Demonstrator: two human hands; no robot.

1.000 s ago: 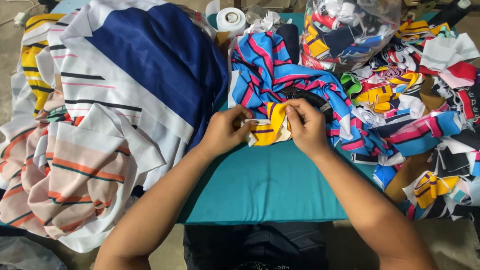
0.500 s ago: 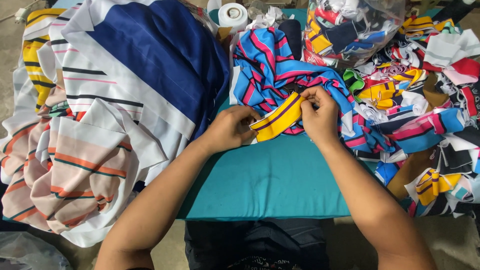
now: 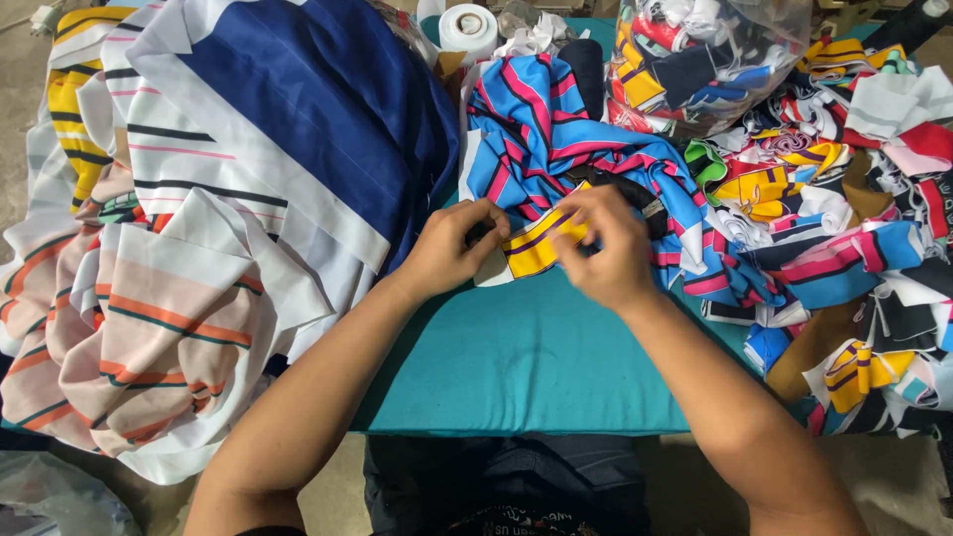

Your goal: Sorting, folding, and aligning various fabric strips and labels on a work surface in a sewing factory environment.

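A small yellow fabric piece [image 3: 536, 244] with dark stripes and a white edge is stretched between both hands over the teal table [image 3: 526, 367]. My left hand [image 3: 455, 248] pinches its left end. My right hand [image 3: 606, 248] grips its right end, fingers curled over it. Just behind the hands lies a crumpled blue cloth [image 3: 556, 139] with pink and black stripes.
A big heap of striped fabric [image 3: 199, 228], navy, white, peach and yellow, covers the left side. Colourful scraps [image 3: 844, 238] pile up on the right, behind them a clear plastic bag [image 3: 695, 55] of scraps. A white tape roll [image 3: 467, 25] stands at the back.
The yellow piece, bunched between the hands a second ago, is now pulled out flatter; both hands have shifted slightly apart and toward the blue cloth.
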